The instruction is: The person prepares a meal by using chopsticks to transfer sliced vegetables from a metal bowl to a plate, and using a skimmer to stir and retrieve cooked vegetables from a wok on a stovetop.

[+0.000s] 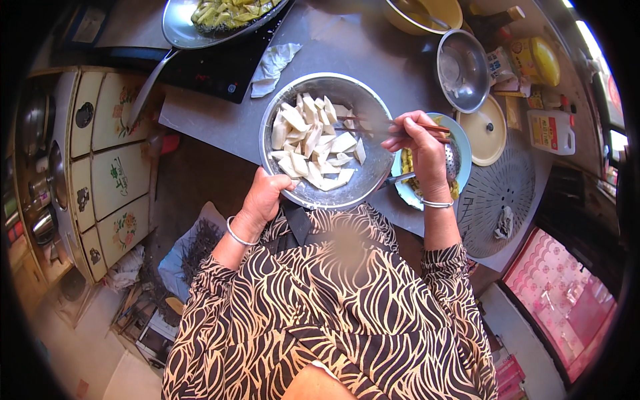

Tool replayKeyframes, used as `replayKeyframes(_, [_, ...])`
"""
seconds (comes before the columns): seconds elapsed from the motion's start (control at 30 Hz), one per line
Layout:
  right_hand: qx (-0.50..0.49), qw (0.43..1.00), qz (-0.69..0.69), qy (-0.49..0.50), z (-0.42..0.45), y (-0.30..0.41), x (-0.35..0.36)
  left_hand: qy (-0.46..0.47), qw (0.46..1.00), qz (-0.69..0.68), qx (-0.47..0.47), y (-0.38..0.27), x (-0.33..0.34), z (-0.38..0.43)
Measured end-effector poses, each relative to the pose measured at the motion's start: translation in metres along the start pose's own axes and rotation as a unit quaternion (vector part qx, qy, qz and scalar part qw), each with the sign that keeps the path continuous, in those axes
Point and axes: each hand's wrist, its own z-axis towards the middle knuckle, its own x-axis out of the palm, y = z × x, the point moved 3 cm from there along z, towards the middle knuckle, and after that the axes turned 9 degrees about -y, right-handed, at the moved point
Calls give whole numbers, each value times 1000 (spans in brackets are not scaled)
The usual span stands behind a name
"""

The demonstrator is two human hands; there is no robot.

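Note:
My left hand (266, 193) grips the near left rim of a large metal bowl (367, 175), its thumb over the edge. Inside, mostly at the left and middle, lie pale, floury-looking cut pieces (310, 135). My right hand (420, 135) holds a pair of reddish-brown chopsticks (425, 128), their tips reaching into the bowl near the pieces; a blur there hides whether they pinch anything. Beneath my right wrist, a light blue dish (465, 132) holds yellowish-green food and a perforated metal skimmer (452, 159), whose dark handle runs towards the big bowl.
A frying pan (175, 27) with yellow-green pieces in dark oil stands on a black induction cooktop (200, 75). A crumpled cloth (274, 65) lies beside it. At right are an empty-looking metal bowl (462, 70), a cream lid (482, 135), a round slotted rack (495, 200) and several bottles.

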Motion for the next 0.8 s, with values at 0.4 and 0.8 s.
replayKeyframes(0.4, [-57,992,-112,14,-52,40,8,-4,1000,-7,5,8,-5,5])
replayKeyframes(0.8, [-35,996,-62,47,-35,8,28,2,999,34,29,1,0,6])
